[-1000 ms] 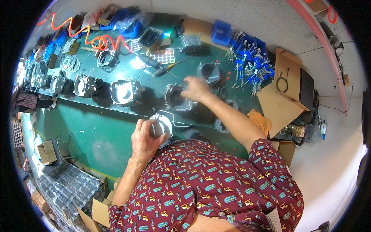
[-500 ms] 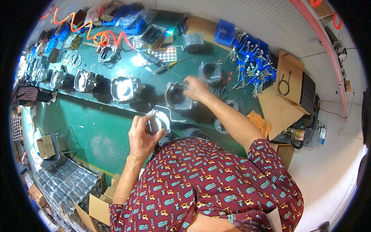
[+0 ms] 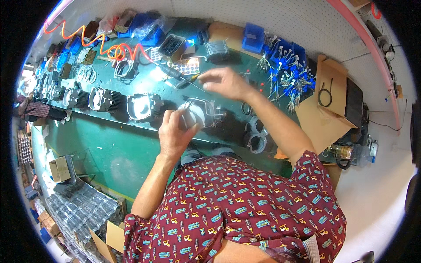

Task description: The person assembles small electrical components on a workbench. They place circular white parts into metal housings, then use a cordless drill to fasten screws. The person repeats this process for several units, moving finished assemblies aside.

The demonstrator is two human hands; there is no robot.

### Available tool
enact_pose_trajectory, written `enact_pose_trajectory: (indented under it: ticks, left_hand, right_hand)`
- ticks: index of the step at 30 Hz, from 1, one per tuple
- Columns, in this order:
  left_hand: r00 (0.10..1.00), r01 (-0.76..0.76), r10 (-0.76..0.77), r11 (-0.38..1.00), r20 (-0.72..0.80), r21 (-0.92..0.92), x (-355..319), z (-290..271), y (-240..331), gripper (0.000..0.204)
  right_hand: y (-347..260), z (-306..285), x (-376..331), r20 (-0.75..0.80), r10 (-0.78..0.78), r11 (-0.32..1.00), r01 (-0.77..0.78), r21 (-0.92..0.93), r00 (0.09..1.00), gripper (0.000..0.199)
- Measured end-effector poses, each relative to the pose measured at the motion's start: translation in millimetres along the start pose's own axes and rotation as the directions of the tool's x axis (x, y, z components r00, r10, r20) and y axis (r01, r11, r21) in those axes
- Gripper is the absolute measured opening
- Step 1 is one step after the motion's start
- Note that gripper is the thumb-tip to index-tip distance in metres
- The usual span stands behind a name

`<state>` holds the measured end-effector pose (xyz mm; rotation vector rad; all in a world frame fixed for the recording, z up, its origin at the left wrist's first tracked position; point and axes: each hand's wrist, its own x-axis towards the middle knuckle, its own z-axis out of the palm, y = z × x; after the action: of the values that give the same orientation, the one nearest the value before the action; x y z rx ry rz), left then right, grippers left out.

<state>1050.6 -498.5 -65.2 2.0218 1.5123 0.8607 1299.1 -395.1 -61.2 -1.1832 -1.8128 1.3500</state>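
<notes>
A: Left hand (image 3: pixel 173 133): thumb and fingers clamped on the edge of a pale round cover (image 3: pixel 194 116), just right of the lit housing (image 3: pixel 142 106).

B: Right hand (image 3: pixel 228 84)?

A: Farther right of the lit housing, toward the far side of the table (image 3: pixel 106 79). Fingers bent, tips close to a yellow-handled screwdriver (image 3: pixel 194 78). Contact or grip: cannot tell. Dark driver (image 3: pixel 172 72) lies beyond the lit housing and to its right.

B: How far along?

A: Partway, I'd judge. Done: cover in hand. A blurred housing (image 3: pixel 215 118) sits behind the cover, partly hidden, also right of the lit housing. Cover not let go; whether it is seated on anything, can't tell.

B: And left?

A: No fastening visible at the cover. Lit housing stands open-faced, no such cover on it. Finned housing (image 3: pixel 100 100) to its left, open in front too; further housings (image 3: pixel 72 97) in a row past that. Metal rings (image 3: pixel 258 141) well to the right of the lit housing, apart from both hands.
</notes>
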Motion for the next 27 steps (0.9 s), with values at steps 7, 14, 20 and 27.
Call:
enact_pose_trajectory:
  ticks: [7,14,20,27]
  left_hand:
    - [0.997,0.029,-0.036,0.994,0.065,0.110,4,35,-9,0.051]
    - [0.986,0.035,-0.064,0.981,0.151,0.188,10,59,-16,0.052]
    - [0.978,0.082,-0.114,0.981,0.177,0.176,11,65,-15,0.053]
    - [0.973,0.079,-0.122,0.973,0.194,0.215,13,65,-13,0.054]
  right_hand:
    - [7,2,16,0.240,-0.109,0.990,0.127,-0.059,0.965,0.042]
    - [53,18,31,0.325,-0.147,0.960,0.213,-0.179,0.934,0.035]
    - [63,24,37,0.343,-0.136,0.940,0.230,-0.251,0.929,0.029]
    - [66,21,41,0.355,-0.134,0.953,0.218,-0.209,0.925,0.027]
